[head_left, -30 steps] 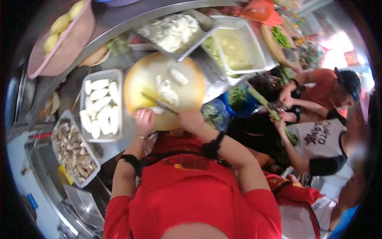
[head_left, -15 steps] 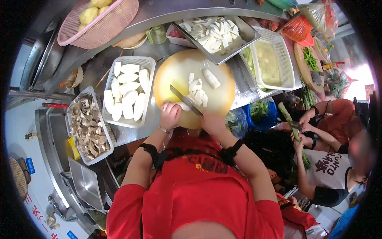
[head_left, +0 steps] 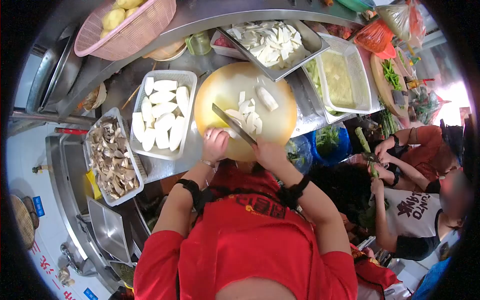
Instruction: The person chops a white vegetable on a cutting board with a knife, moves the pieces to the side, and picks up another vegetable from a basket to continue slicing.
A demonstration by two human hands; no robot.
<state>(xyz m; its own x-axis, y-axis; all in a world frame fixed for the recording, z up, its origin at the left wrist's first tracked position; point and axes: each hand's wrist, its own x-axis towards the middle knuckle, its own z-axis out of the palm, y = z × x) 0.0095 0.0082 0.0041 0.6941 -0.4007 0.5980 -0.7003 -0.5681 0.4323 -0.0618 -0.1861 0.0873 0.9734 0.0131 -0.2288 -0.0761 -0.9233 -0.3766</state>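
My right hand [head_left: 270,153] grips the handle of a kitchen knife [head_left: 232,123], whose blade points up and to the left over the round cutting board [head_left: 212,90]. Beneath the curled fingers of my left hand [head_left: 216,144] is a white king oyster mushroom [head_left: 232,133], pressed to the board beside the blade and mostly hidden. Cut white slices [head_left: 250,120] lie just across the blade, some close against it. Farther back on the board rests an uncut mushroom piece [head_left: 266,98].
Left of the board stands a white basket [head_left: 191,80] of whole mushrooms, then a basket [head_left: 141,172] of grey-brown mushrooms. A steel pan [head_left: 315,47] of white slices overhangs the board's back edge. To the right are a white basket [head_left: 367,75], a blue tub [head_left: 341,150] and a co-worker [head_left: 410,212] handling a green stalk.
A slice now lies against the far side of the blade, and the knife has shifted slightly. My left hand stays nearly in place. The co-worker's hands and stalk have moved.
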